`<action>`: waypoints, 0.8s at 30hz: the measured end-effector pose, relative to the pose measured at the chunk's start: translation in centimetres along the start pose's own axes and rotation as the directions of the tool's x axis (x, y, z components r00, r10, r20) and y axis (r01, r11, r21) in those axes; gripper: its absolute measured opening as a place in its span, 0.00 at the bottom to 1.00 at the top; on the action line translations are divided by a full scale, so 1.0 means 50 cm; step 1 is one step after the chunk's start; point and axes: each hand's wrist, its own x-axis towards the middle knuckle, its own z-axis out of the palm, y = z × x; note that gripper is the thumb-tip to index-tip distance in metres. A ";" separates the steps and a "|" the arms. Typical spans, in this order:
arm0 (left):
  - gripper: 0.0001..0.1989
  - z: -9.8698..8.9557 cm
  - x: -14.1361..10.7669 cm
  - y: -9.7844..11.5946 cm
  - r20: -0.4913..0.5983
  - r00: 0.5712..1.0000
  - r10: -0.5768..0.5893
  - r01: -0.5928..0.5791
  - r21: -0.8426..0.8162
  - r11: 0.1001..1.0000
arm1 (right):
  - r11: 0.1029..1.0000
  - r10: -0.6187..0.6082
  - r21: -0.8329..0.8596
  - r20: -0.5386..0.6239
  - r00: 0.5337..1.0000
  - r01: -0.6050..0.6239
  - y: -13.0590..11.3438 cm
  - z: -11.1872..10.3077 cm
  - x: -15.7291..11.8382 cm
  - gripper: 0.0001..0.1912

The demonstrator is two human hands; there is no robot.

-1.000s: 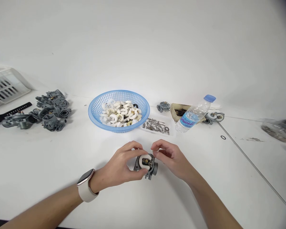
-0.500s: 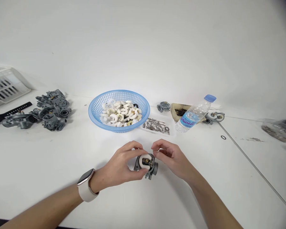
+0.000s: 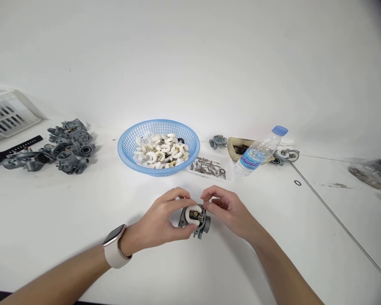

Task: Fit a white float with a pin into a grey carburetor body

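Note:
A grey carburetor [image 3: 206, 225] sits on the white table, its open bowl side up, with a white U-shaped float [image 3: 188, 215] lying in it. My left hand [image 3: 163, 218] grips the float between thumb and index finger, from the near and far edges. Brass parts show in the float's gap. At the carburetor's far right edge, my right hand [image 3: 227, 210] is closed in a pinch beside the float's metal hinge. Whatever sits between those fingertips is too small to make out.
Behind my hands stands a blue basket [image 3: 123, 157] of white floats, beside a clear tray [image 3: 230, 171] of small metal pins. A water bottle [image 3: 257, 154] leans on a yellowish container [image 3: 231, 148]. Several carburetors [image 3: 70, 159] are piled left, near a white crate [image 3: 25, 123].
My right hand has shifted very slightly at the hinge. The left hand, float and carburetor look unmoved.

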 end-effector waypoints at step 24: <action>0.17 0.000 0.000 0.000 -0.001 1.000 0.010 -0.010 0.016 1.000 | 1.000 -0.013 0.007 -0.025 1.000 0.013 0.002 -0.001 -0.002 0.04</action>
